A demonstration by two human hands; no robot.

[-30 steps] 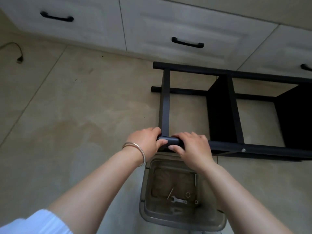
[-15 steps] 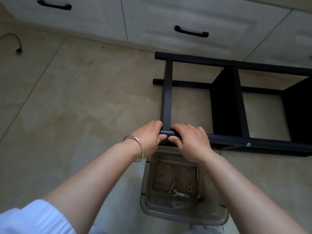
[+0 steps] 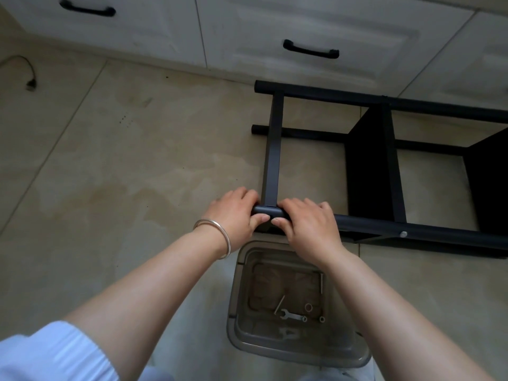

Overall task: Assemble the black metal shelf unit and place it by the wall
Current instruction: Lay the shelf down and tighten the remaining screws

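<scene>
While the shelf (image 3: 368, 171) lies on its side on the floor (image 3: 110, 174) near the cabinets (image 3: 275, 23), both hands grip its near rail end: left hand (image 3: 233, 213) and right hand (image 3: 308, 226) fingers curl round it; a bin (image 3: 297, 350) holding a wrench (image 3: 291, 316) sits just below.

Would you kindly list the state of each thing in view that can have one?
shelf unit: on its side on the floor, partly assembled.
left hand: grips the end of the near rail.
right hand: grips the same rail, beside the crossbar.
plastic bin: open, on the floor under the hands.
wrench: loose in the bin with small hardware.
cabinet doors: closed.
</scene>
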